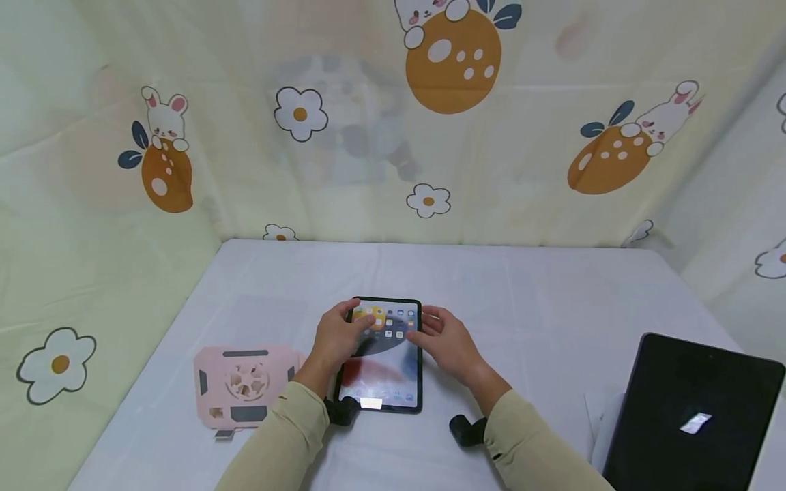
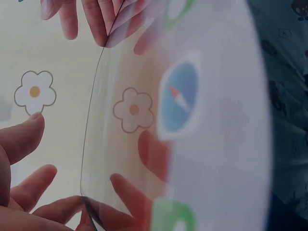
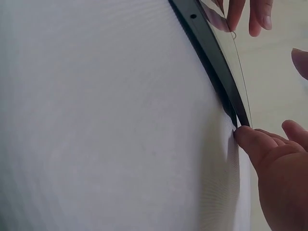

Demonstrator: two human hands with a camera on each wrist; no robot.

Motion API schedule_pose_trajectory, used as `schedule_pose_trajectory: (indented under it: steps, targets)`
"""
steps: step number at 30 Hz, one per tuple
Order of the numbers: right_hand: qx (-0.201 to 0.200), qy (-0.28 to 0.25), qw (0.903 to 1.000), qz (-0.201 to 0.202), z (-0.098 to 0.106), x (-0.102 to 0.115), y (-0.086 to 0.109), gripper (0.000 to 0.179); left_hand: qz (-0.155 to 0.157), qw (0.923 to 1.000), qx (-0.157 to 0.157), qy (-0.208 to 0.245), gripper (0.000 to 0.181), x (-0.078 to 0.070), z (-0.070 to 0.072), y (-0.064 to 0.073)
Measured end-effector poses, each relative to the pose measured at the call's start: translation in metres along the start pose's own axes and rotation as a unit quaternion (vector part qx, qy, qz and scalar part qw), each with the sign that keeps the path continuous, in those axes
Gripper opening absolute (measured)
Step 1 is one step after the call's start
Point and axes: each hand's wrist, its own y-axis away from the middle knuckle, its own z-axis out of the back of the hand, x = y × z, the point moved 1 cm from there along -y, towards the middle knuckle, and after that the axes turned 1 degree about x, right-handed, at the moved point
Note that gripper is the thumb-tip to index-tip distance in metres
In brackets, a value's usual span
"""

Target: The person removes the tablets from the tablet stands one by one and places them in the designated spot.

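A tablet (image 1: 383,378) with a lit screen of app icons lies face up on the white-covered table, at the middle of the head view. My left hand (image 1: 338,335) is at its upper left edge; fingertips touch the edge and the thumb (image 2: 24,137) is raised over the glass. Beside the right edge is my right hand (image 1: 451,342). One of its fingers (image 3: 255,144) touches the tablet's dark side (image 3: 216,67), while the thumb stands away from the screen. The glass (image 2: 221,159) mirrors fingers and a printed flower in the left wrist view.
Left of the tablet lies a pink case (image 1: 211,372) with grey corner pads and a round vented ring, partly behind the left forearm. A larger black-screened device (image 1: 688,389) rests at the right on white sheets. Patterned curtains (image 1: 356,218) enclose the table (image 1: 522,293).
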Motion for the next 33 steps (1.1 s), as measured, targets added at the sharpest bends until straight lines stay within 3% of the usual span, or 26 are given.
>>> schedule_pose_trajectory:
  steps: [8, 16, 33]
  targets:
    - [-0.001, -0.002, 1.0000, 0.003, -0.0001, -0.0040, 0.0005, 0.064, -0.012, 0.9997, 0.020, 0.012, 0.055, 0.0020, -0.0001, 0.0011]
    - [0.003, -0.010, 0.9999, 0.005, 0.0002, -0.0054, 0.0012, 0.066, -0.028, 0.9995, 0.017, 0.001, 0.055, 0.0025, -0.0001, 0.0028]
    - [0.020, -0.015, 0.9996, 0.015, 0.0037, -0.0036, 0.0014, 0.068, -0.023, 0.9993, 0.015, -0.023, 0.056, 0.0007, -0.0020, 0.0012]
